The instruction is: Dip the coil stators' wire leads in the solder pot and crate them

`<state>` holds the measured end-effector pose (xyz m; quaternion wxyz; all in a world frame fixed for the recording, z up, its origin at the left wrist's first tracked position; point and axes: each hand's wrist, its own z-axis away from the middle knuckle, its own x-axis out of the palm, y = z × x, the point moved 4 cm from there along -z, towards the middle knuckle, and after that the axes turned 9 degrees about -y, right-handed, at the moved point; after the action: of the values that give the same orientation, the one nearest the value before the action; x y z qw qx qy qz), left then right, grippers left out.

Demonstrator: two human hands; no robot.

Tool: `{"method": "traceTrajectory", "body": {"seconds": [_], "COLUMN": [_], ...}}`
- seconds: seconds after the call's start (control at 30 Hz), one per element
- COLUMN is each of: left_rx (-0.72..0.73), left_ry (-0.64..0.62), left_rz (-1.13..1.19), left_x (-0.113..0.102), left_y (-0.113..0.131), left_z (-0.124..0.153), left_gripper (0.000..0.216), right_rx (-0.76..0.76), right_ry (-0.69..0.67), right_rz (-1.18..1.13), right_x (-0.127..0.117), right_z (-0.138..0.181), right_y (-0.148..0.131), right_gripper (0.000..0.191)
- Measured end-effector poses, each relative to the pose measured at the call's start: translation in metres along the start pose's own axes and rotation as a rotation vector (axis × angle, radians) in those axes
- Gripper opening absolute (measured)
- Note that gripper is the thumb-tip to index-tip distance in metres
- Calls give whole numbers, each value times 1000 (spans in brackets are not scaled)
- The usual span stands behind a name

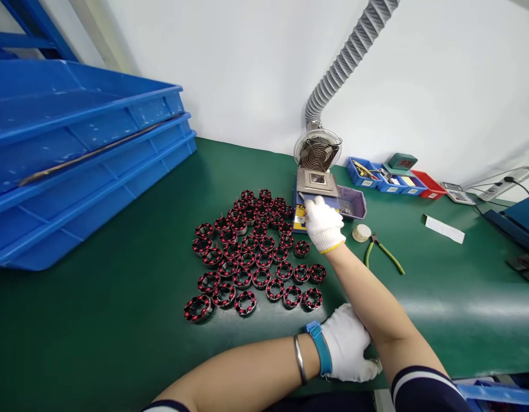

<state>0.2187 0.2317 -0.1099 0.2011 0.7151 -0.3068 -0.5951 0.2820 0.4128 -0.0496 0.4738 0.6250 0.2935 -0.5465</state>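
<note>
The right hand (324, 224), in knitted white cotton, is bunched at the metal-topped pot (306, 182); whether it pinches anything I cannot tell. The coils (247, 252), red-and-black rings, lie left of it on the smooth green worktop (139, 320). The pot's yellow label (299, 217) is too small to read. The left hand (347, 343), also gloved, sits beside the right forearm (371, 292), its grip partly hidden

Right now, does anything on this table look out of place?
Maybe the pliers: they lie open on the green table, beside a pale round block, while other tools sit in a blue bin. Nothing looks spilled.
</note>
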Motion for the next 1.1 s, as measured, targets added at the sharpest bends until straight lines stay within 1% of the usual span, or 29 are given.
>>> {"method": "traceTrajectory", "body": {"seconds": [0.07,0.1,0.27,0.33,0.43,0.5,0.57,0.63,0.73,0.83,0.93,1.0,1.1], "left_rx": [14,19,-4,-18,-16,-11,-12,-13,3,7,0,4,11], "left_ry": [56,65,-23,-24,15,13,-12,-19,19,39,34,36,61], "left_rz": [-2,-6,-64,-80,-88,-85,-66,-41,-20,-10,-9,-1,20], "left_x": [-3,-2,9,11,9,6,6,7,9,10,10,9,8], "left_y": [0,0,-4,-5,-5,-5,-6,-7,-8,-9,-9,-9,-9], "left_z": [1,1,-3,-4,-3,-3,-2,-2,-1,-1,-1,0,0], "left_gripper": [64,63,46,42,42,41,39,37,36,35,34,34,33], "right_rx": [-27,-15,120,102,29,15,33,81,136,116,126,156,177], "right_ry": [-8,-11,-21,0,18,7,14,26,29,48,0,-26,0], "right_rz": [-16,-21,-7,-1,-30,-76,-125,-146,-124,-99,-53,-37,-34], "right_x": [-1,0,5,7,9,10,11,12,12,9,8,11,14], "right_z": [-1,-1,6,7,1,-5,-9,-8,-1,4,1,-1,1], "right_y": [-4,-2,24,25,12,7,11,23,40,38,31,34,47], "right_gripper": [33,33,31,31,33,35,37,38,36,36,35,34,37]}}
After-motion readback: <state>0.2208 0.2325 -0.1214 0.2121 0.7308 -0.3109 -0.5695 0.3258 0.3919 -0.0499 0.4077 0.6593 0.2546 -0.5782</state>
